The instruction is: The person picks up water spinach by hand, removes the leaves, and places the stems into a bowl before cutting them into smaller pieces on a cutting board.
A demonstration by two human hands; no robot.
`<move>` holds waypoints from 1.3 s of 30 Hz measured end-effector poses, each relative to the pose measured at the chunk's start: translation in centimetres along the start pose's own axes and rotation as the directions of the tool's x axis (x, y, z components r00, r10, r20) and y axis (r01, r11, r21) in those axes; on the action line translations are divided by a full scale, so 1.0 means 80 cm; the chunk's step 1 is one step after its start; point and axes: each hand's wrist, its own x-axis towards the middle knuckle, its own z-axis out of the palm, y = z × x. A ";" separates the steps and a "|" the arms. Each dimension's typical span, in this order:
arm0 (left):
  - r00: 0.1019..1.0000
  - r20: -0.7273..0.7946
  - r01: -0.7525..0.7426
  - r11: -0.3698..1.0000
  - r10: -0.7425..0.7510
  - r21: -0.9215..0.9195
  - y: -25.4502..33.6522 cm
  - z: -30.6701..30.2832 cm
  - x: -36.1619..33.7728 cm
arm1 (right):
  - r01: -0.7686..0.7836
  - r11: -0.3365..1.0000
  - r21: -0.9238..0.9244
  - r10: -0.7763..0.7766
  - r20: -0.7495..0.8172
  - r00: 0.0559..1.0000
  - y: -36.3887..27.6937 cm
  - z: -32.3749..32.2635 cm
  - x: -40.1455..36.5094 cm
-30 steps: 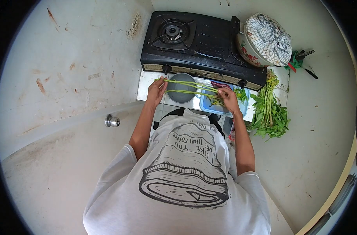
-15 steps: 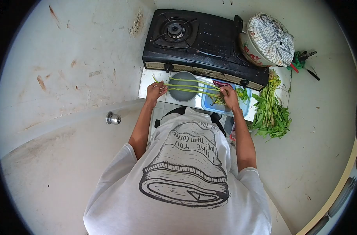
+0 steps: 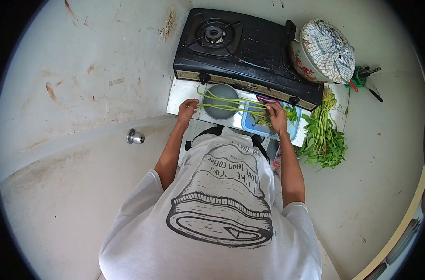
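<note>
Several long, thin green vegetable stems (image 3: 228,99) stretch sideways between my hands, over a round grey bowl (image 3: 214,113). My right hand (image 3: 277,117) is closed on their right ends, above a blue plastic tray (image 3: 294,133) that holds green leaves and other plant bits. My left hand (image 3: 187,111) is at the left end of the lower stems, fingertips pinched together on them. The upper stems curve away loose above that hand, towards the stove knob. A dark red-handled item (image 3: 267,99) lies partly hidden at the tray's back edge.
A black gas stove (image 3: 263,44) stands behind the bowl and tray. At its right is a floral pot (image 3: 307,70) topped with a checked cloth (image 3: 326,49). A heap of leafy greens (image 3: 322,144) lies right of the tray. Utensils stand in a green holder (image 3: 360,74).
The upper stems have come away from my left hand and now spread upward over the bowl. My left hand has shifted slightly down; my right hand still grips the stems.
</note>
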 end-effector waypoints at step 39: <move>0.987 -0.163 -0.069 0.907 0.001 -0.415 -0.004 0.027 0.002 | 0.066 0.971 0.229 -0.077 0.037 0.996 -0.003 -0.006 -0.024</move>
